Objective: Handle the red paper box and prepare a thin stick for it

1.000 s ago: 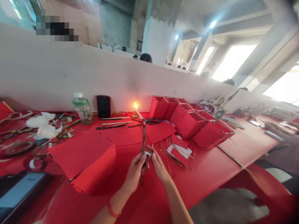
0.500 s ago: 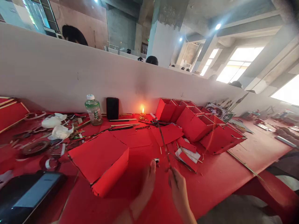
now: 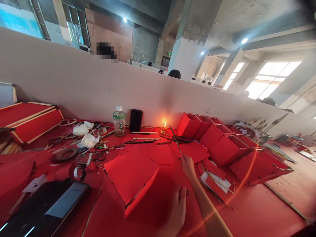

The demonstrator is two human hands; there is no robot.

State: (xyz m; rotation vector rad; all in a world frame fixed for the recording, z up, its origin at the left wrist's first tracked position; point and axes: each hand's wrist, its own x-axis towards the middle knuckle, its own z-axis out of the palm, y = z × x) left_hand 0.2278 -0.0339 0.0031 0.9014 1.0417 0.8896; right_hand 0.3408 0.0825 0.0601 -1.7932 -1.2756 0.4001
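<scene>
A thin dark stick is gripped in my right hand, its far tip close to the small burning lamp. My left hand, somewhat blurred, is lower and nearer to me, its thumb raised and its fingers curled. A tiny dark bit shows at its fingertips; what it is I cannot make out. Left of the hands, a red box with dark seams sits on the red tabletop. Red sheets and scraps with thin sticks lie to the right of my right hand.
Red open-framed boxes stand at the right along the white partition. A bottle and a black phone are at the back. Tape rolls, crumpled white plastic and a black device occupy the left.
My right hand has reached forward, bringing the stick's tip near the flame. My left hand stays back, lower in the picture. The view has swung left, so everything appears further right.
</scene>
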